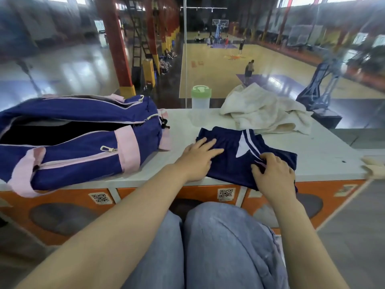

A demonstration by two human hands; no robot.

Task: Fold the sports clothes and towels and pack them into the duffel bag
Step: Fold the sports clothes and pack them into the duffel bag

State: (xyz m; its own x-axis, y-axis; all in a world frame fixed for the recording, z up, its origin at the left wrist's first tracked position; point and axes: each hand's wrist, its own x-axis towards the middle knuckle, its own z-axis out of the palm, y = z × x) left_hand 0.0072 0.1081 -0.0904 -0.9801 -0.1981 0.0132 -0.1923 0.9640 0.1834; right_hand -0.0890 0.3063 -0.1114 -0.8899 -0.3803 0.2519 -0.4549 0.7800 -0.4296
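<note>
Navy shorts (239, 155): folded, flat at bench (325, 155) near edge. Left hand (196, 159): fingers straight, pressing shorts' left side. Right hand (273, 174): fingers curled, pinching shorts' near right edge. Duffel bag (79, 140): left on bench, unzipped. White towel (264, 109): crumpled behind shorts. Green-lidded bottle (200, 97): upright at far edge.

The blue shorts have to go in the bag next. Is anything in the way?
Nothing visible is. The shorts lie right of the duffel bag, with only bare table top between them. The bag's zipper is open. The towel and bottle sit farther back.
</note>
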